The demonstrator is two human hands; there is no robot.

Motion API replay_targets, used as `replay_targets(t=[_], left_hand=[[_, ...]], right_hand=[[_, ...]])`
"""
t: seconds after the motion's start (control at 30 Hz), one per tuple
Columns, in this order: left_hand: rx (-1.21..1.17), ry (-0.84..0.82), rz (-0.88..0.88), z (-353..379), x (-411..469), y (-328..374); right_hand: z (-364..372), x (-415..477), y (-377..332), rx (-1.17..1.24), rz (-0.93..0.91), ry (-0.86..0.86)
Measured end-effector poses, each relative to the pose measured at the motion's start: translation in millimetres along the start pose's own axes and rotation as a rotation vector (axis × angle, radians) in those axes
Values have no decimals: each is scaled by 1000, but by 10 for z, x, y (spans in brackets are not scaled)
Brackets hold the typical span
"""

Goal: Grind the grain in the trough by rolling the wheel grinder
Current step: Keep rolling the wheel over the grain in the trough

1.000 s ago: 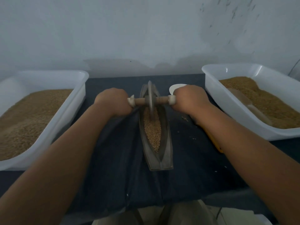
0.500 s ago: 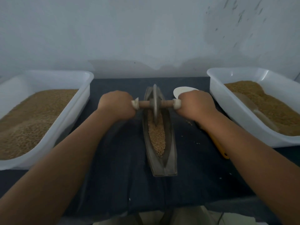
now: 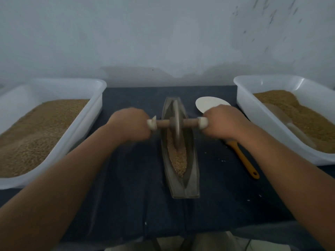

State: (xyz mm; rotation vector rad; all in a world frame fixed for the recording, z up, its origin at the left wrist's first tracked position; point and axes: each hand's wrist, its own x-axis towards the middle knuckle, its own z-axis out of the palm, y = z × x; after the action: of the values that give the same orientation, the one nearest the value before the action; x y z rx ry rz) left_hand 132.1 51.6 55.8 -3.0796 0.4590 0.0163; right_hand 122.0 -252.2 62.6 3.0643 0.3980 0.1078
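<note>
A narrow boat-shaped metal trough [image 3: 192, 185] lies lengthwise on the dark cloth in the middle. Brown grain [image 3: 178, 158] fills its groove. The wheel grinder [image 3: 176, 124], a grey disc on a wooden axle with white end caps, stands upright in the trough's far half with its rim in the grain. My left hand [image 3: 129, 124] grips the axle's left end. My right hand [image 3: 223, 123] grips its right end. Both fists hide the axle tips.
A white tub [image 3: 79, 131] of grain stands at the left, another white tub [image 3: 253, 113] of grain with a scoop in it at the right. A white spoon with a yellow handle [image 3: 243, 158] lies right of the trough. Stray grains dot the cloth [image 3: 126, 187].
The wheel has rolled a little toward me along the trough with both hands on its axle. The camera has tipped, so the spoon's handle now shows.
</note>
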Motion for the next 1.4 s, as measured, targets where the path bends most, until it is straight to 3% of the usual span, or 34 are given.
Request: replay_targets(t=[0.07,0.2,0.3,0.43,0.6,0.67,0.8,0.87,0.93,1.0,1.17,1.33,1.4], left_hand=[[11,37,-36,-86,224,-9],[8,-49,34,-170,165,47],[-1,-66,128,-52,-247,37],[-26,-119,137,136,-439,-38],[22,158,-78,20,160,-14],[3,211,-84,21,290,-13],[-53,61,-4,88,31,-44],[-56,-87,59,143,-230,-59],[-37,-131,92,186,-416,-64],[-25,-87,92,176,-398,-55],[-1,111,-79,-71,204,2],[-74,-32,-25,-46,121,-13],[-108,-135,35,16,-187,-23]], right_hand=[[-15,197,-29,-18,55,63],[104,58,-31,-25,79,97],[236,-369,49,2,0,73],[243,-567,49,-43,-86,248],[113,129,-47,-58,58,280],[100,252,-56,-45,89,245],[92,44,-22,-39,32,167],[20,-183,16,36,-30,-29],[-48,-364,25,102,-77,-203],[1,-345,46,108,-60,-174],[115,169,-7,6,73,190],[50,126,-27,-11,45,168],[16,-110,-9,-4,-21,62]])
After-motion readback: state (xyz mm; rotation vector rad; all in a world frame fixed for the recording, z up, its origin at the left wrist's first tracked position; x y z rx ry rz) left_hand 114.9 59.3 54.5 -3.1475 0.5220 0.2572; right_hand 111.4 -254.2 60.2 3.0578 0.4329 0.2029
